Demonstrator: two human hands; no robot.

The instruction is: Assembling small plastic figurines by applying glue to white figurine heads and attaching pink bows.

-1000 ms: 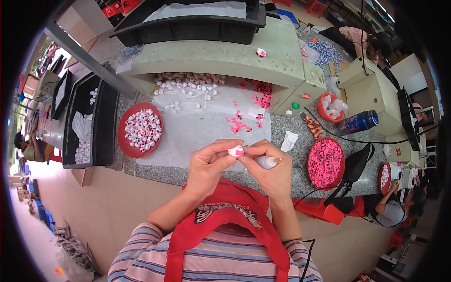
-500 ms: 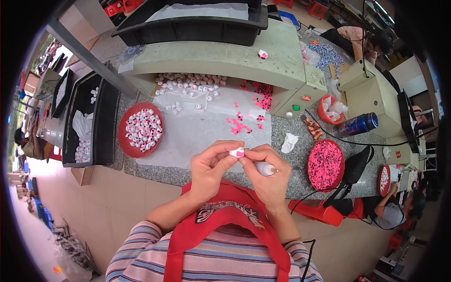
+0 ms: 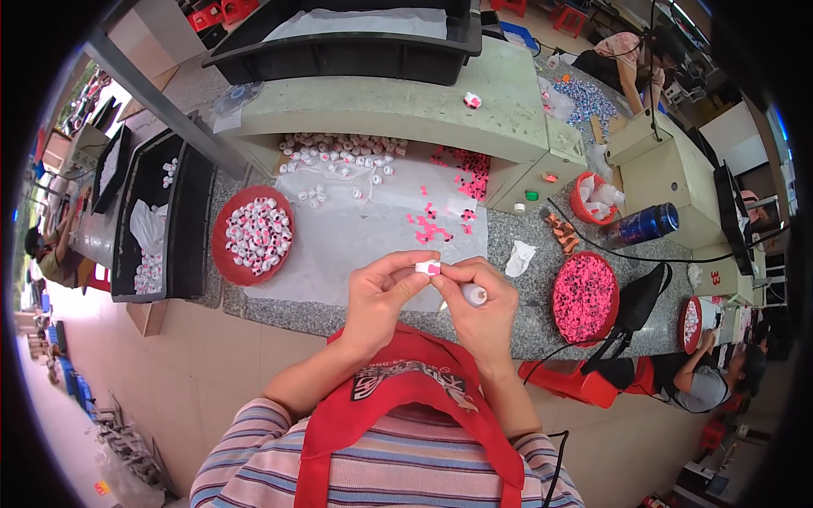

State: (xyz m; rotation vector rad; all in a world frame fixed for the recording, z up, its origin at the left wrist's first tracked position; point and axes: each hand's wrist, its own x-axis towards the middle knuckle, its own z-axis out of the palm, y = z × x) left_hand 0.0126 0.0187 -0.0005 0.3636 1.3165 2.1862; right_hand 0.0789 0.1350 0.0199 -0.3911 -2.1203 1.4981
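Note:
Pinched between the fingertips of my left hand [image 3: 373,298] is a small white rounded piece [image 3: 428,268] with bright pink patches. My right hand [image 3: 487,320] has its thumb and forefinger at the other side of the same piece. A small white squeeze bottle [image 3: 474,294] lies across the right hand's fingers, its round end facing right; a thin pale tip seems to show at the left of that hand. Beyond my hands, small pink pieces [image 3: 430,229] are scattered on a white sheet [image 3: 330,245], with many white pieces [image 3: 339,151] heaped behind under the shelf.
Left stands a red bowl [image 3: 222,254] of white-and-pink pieces, beside a black bin [image 3: 190,229]. To the right are a red bowl [image 3: 616,296] of pink pieces, a crumpled tissue [image 3: 520,257], a blue bottle [image 3: 641,225] and a black bag [image 3: 648,296]. Co-workers sit farther off.
The squeeze bottle has turned in my right hand: its thin tip pointed right before, and now its round end does. The white piece has tilted slightly between the fingertips.

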